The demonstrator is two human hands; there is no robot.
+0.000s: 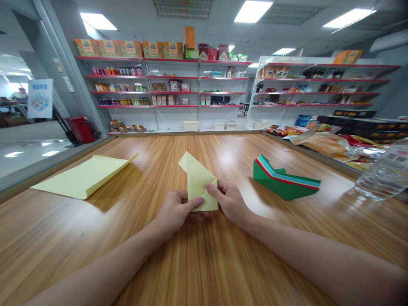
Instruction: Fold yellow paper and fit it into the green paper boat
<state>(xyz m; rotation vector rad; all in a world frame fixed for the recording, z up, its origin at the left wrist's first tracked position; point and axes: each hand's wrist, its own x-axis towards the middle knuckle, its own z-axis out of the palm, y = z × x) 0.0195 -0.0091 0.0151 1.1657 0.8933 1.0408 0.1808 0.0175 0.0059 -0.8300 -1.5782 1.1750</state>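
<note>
Both hands hold one folded piece of pale yellow paper (pixel 200 182) just above the wooden table, near its middle. My left hand (pixel 178 208) grips its lower left, thumb on the front and fingers behind. At the right edge my right hand (pixel 228 199) pinches it, thumb pressed on the front by a crease. The paper has a slanted upper right edge and a narrow flap sticking up at the top left. The fingers behind the paper are partly hidden.
A larger yellow sheet (pixel 79 176) with curled edges lies at left. On the right stands a folded green, red and blue paper boat (pixel 285 180). A clear plastic bottle (pixel 384 170) and packaged snacks (pixel 325 144) are along the right side. Stocked shelves (pixel 172 77) stand beyond the table (pixel 153 263).
</note>
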